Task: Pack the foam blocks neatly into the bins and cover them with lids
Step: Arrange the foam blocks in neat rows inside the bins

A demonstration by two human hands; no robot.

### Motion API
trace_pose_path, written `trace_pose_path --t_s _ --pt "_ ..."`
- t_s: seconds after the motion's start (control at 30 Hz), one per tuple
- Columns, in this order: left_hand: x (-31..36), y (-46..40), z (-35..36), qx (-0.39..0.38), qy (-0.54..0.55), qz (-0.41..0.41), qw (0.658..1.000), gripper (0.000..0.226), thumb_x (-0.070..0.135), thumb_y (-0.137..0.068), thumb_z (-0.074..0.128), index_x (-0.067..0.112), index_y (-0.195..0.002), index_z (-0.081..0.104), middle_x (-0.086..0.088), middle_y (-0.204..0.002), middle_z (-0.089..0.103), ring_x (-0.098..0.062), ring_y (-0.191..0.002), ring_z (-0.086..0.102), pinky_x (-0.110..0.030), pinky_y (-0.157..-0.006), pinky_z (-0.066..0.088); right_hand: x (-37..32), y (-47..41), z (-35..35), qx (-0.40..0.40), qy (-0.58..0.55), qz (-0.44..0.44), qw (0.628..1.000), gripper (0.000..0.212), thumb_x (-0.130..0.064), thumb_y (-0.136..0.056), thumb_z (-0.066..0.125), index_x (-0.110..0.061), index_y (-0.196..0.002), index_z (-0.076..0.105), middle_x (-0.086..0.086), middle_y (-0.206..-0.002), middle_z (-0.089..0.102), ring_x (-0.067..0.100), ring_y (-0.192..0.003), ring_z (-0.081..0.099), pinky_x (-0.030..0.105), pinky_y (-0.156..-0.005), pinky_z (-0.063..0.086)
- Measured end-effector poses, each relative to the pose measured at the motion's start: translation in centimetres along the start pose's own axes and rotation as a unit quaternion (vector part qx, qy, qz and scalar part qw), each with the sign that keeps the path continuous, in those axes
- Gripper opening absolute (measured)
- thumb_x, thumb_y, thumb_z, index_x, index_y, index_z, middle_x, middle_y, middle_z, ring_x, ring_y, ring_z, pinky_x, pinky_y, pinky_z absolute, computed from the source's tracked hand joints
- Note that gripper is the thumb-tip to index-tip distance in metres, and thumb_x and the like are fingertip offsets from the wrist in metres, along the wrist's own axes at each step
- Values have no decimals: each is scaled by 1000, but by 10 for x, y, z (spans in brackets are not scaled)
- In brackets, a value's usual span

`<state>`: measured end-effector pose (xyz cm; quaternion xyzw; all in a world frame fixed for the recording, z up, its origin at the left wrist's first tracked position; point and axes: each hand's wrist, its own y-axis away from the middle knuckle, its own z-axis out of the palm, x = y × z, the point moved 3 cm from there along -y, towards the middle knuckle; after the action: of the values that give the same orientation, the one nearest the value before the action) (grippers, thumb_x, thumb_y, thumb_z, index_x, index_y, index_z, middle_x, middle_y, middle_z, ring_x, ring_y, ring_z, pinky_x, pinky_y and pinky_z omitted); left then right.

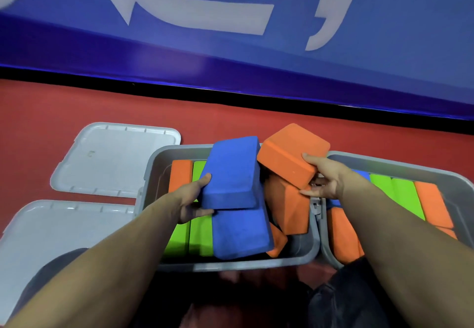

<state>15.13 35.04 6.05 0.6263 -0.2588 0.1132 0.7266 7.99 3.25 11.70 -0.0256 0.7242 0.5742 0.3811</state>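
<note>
A blue wall panel (333, 53) with pale lettering is filling the top of the view, and a red floor (77, 104) is stretching beneath it. Two grey lids are lying on the floor at the left, the near lid (51, 230) partly overlapping the far lid (115, 158). Two grey bins are sitting side by side, their rims just about touching. The left bin (302, 250) is holding an orange block and green blocks (189, 238) standing on edge at its left side, with a loose blue block (241, 233) and tilted orange blocks piled at its right. The right bin (456, 181) is showing green and orange blocks (431, 202) lined up on edge. The left hand (191, 204) is gripping a blue foam block (230, 171) by its near end, thumb on top, holding it tilted above the left bin. The right hand (325, 181) is gripping an orange foam block (289, 153) the same way, up over the gap between both bins.
</note>
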Motion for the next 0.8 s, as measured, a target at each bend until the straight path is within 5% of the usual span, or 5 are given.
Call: trace_pose_path --t_s 0.17,0.3,0.4,0.63,0.8 --pt "13 13 -19 39 32 54 997 27 48 -95 62 23 -106 63 3 -106 63 -24 -108 63 -44 -95 56 2 -3 3 23 43 6 999 37 -39 -93 71 -16 -116 53 10 -102 55 30 -111 55 56 -105 47" --pt "25 22 -59 123 79 98 984 42 47 -94 64 12 -116 60 -8 -107 61 -25 -88 61 -36 -55 60 -1 -5 9 50 92 -21 994 51 -42 -90 74 -13 -126 51 9 -105 56 29 -98 56 53 -96 51" --pt "26 26 -101 205 80 117 968 44 43 -94 67 8 -117 54 -9 -109 60 -23 -85 59 -35 -53 56 -10 -10 16 77 89 -80 990 66 -44 -82 81 -10 -132 53 11 -112 57 29 -92 58 48 -77 56" --pt "15 11 -159 251 18 100 963 59 40 -89 75 -5 -122 56 -13 -94 59 -25 -71 56 -33 -62 53 -11 14 81 -63 88 -122 987 33 -27 -92 73 -17 -121 60 6 -104 69 27 -96 66 53 -100 50" --pt "8 2 -164 246 -39 70 966 56 33 -89 75 -3 -126 55 -15 -116 58 -30 -96 54 -39 -79 52 8 15 151 -156 62 -105 980 39 -27 -93 73 -19 -129 59 5 -112 72 26 -98 69 60 -105 46"
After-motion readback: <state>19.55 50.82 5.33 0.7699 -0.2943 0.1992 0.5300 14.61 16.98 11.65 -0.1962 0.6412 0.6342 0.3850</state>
